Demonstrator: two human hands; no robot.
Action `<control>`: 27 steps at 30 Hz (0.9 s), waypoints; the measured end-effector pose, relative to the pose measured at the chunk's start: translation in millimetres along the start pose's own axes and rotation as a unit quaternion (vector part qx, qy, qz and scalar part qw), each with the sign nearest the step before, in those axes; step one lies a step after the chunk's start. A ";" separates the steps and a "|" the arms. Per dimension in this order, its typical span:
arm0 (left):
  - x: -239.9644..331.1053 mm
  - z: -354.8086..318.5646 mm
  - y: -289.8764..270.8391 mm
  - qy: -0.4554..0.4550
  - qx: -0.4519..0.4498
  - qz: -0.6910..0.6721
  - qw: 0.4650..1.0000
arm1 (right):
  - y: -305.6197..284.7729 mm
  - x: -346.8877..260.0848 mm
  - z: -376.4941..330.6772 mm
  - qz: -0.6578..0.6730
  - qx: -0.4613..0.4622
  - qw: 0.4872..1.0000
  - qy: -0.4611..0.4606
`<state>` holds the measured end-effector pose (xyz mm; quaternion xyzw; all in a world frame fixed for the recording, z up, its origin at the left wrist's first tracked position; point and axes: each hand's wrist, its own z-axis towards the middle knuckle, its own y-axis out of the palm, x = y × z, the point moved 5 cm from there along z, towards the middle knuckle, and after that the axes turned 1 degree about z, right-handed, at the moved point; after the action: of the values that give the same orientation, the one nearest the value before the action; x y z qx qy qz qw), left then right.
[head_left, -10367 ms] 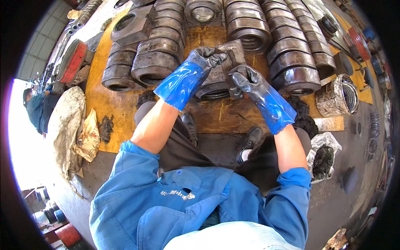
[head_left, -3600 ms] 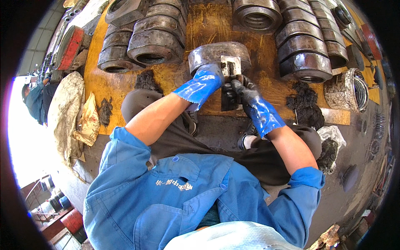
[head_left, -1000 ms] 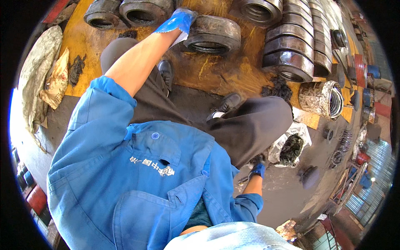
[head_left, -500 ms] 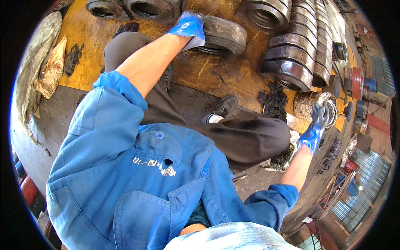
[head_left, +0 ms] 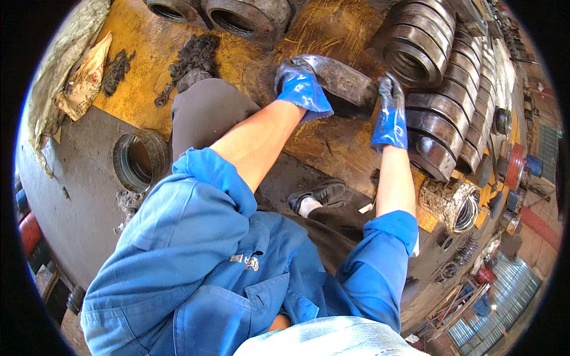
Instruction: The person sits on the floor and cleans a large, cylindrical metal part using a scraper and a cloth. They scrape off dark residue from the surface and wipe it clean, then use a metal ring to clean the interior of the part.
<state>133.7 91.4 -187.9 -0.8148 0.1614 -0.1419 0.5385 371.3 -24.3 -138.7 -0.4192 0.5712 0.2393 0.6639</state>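
Observation:
A dark, oily metal ring (head_left: 344,83) is tilted on the yellow, grease-stained board in front of me, its lower side in shadow. My left hand (head_left: 300,89), in a blue rubber glove with a blackened palm, grips the ring's left end; its fingertips are partly hidden behind the rim. At the ring's right end is my right hand (head_left: 390,113), gloved alike, its fingers stretched upward and grasping nothing that I can make out. Whether it touches the ring I cannot tell. Just right of that hand lies a row of dark metal rings (head_left: 436,113).
More thick rings (head_left: 243,18) stand at the far edge. A grimy tin (head_left: 448,202) lies on its side at right, and an open can (head_left: 139,160) stands at left. Black greasy rags (head_left: 196,59) lie beside my knee (head_left: 208,113). My shoe (head_left: 323,194) is below the board.
My right hand has left the grimy tin and come across to the ring's right end. My left hand still holds the ring. The view has shifted, showing the open can at left.

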 end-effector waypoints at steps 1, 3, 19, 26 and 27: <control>2.5 14.8 13.6 -0.048 -0.003 -0.069 0.996 | 4.7 18.4 -3.0 -0.037 -0.011 0.999 -0.012; -2.8 21.0 14.8 -0.080 -0.008 -0.093 0.992 | 13.7 29.3 3.7 0.009 -0.036 0.998 -0.041; 8.5 -18.8 -40.2 0.101 -0.006 -0.047 0.994 | -292.8 -70.6 -233.8 -0.235 0.210 0.948 0.044; -21.8 11.1 12.5 0.112 -0.109 -0.391 0.907 | -276.1 77.0 -541.1 -0.189 0.287 0.848 0.404; -25.3 10.5 20.1 0.099 -0.140 -0.499 0.850 | -258.2 98.8 -585.8 -0.182 0.279 0.826 0.455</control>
<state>112.8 103.2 -211.9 -0.8341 -0.1960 -0.4470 0.2570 273.2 -664.3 -158.0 -0.3741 0.7644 -0.2729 0.4487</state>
